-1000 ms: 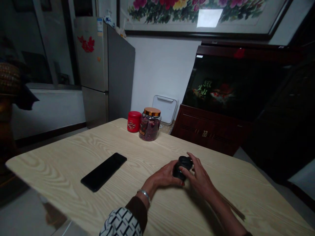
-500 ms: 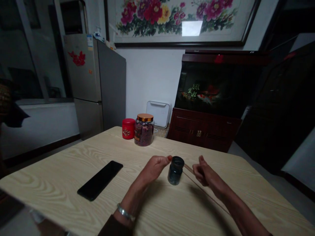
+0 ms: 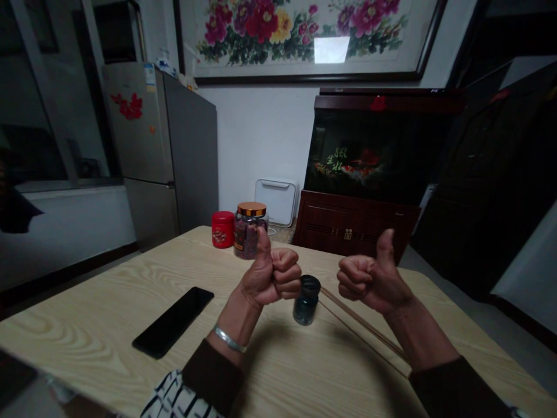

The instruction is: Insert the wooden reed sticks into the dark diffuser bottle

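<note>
My left hand (image 3: 270, 277) and my right hand (image 3: 369, 278) are raised above the wooden table (image 3: 82, 331), each closed in a fist with the thumb up. Between them stands a small dark blue glass jar (image 3: 307, 303) with a black rim, touching neither hand. A pair of thin wooden chopsticks (image 3: 363, 331) runs from beside the jar toward the lower right, under my right hand. A silver bangle (image 3: 228, 339) circles my left wrist.
A black smartphone (image 3: 173, 321) lies face down or dark on the table's left side. At the far edge stand a glass jar of dried flowers (image 3: 244, 239) with a gold lid and a red tin (image 3: 223, 229). A refrigerator (image 3: 187, 151) and a dark aquarium (image 3: 361, 151) stand behind.
My hands have let go of the small jar, moved apart and risen into thumbs-up fists. The jar stands on the table, and the view has tilted slightly upward.
</note>
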Available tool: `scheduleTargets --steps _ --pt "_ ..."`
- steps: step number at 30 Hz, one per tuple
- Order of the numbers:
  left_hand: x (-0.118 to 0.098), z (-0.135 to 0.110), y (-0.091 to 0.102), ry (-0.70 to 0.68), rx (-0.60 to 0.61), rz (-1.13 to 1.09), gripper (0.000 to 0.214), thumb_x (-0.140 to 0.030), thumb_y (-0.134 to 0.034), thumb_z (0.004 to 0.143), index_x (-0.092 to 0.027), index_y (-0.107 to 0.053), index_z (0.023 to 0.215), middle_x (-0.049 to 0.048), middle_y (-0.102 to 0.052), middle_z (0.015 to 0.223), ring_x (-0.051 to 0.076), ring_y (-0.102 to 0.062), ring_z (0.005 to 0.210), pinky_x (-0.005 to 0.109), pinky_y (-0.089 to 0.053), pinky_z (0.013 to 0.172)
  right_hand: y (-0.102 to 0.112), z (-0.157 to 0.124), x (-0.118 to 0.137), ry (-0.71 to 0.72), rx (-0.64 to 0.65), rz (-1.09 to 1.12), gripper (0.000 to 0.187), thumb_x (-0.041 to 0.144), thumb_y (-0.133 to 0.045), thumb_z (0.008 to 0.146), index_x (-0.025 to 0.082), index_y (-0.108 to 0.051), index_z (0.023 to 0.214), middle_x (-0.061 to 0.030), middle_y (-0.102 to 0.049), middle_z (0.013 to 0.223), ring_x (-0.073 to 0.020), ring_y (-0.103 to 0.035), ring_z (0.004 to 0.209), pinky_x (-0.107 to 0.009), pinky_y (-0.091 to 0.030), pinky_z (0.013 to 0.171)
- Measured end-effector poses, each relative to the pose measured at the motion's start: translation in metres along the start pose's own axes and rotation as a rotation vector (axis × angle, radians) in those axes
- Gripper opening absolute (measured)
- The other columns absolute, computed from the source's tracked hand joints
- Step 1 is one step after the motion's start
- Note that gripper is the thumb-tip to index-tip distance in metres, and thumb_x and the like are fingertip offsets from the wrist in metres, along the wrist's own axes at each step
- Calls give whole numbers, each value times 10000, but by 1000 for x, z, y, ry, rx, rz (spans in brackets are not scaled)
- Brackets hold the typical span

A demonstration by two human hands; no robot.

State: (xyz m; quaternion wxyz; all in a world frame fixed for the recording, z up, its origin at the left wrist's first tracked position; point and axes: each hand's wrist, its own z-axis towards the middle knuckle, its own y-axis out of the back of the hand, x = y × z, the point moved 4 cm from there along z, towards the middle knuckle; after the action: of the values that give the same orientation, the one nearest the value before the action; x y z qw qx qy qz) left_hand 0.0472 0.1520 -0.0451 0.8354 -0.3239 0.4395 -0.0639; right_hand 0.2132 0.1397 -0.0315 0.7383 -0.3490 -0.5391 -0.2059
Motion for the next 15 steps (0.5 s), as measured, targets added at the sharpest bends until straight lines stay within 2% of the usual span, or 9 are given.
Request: scheduleTargets --steps 5,9,11,12,14,15 --pt "38 -18 43 43 -74 -86 681 -840 -307 721 -191 -223 532 -91 -135 436 44 -99 363 179 -148 372 21 -5 -56 -62 -36 120 771 895 -32 684 216 -334 479 69 -261 423 -53 -187 373 -225 -152 410" --pt "43 -22 55 53 -119 -63 678 -833 -339 721 -193 -223 530 -95 -134 435 42 -106 365 173 -156 373 30 -4 -69 -87 -101 97 764 887 -85 711 207 -349 484 73 -258 438 -46 -167 378 -216 -118 402" --pt "41 -22 57 53 -146 -26 675 -823 -365 725 -194 -213 534 -93 -147 439 44 -122 373 177 -166 382 39 -4 -73 -89 -223 23 725 852 -202 758 195 -382 511 81 -256 456 -42 -158 390 -204 -104 406" --pt "40 -21 59 56 -169 4 668 -809 -384 736 -194 -211 540 -92 -158 444 44 -128 379 179 -170 387 45 -4 -75 -73 -330 -36 678 815 -301 781 190 -409 542 83 -269 470 -43 -171 397 -196 -110 409" --pt "40 -21 66 63 -258 108 627 -743 -452 775 -194 -232 565 -95 -189 461 42 -136 389 177 -169 397 60 -9 -82 2 -592 -200 528 698 -525 779 192 -477 638 72 -359 525 -51 -269 428 -181 -173 419" --pt "41 -21 71 56 -333 194 591 -690 -499 794 -192 -258 583 -96 -214 475 41 -150 394 174 -168 403 67 -12 -87 48 -710 -295 449 634 -621 751 199 -517 708 52 -444 589 -65 -363 475 -179 -234 437"
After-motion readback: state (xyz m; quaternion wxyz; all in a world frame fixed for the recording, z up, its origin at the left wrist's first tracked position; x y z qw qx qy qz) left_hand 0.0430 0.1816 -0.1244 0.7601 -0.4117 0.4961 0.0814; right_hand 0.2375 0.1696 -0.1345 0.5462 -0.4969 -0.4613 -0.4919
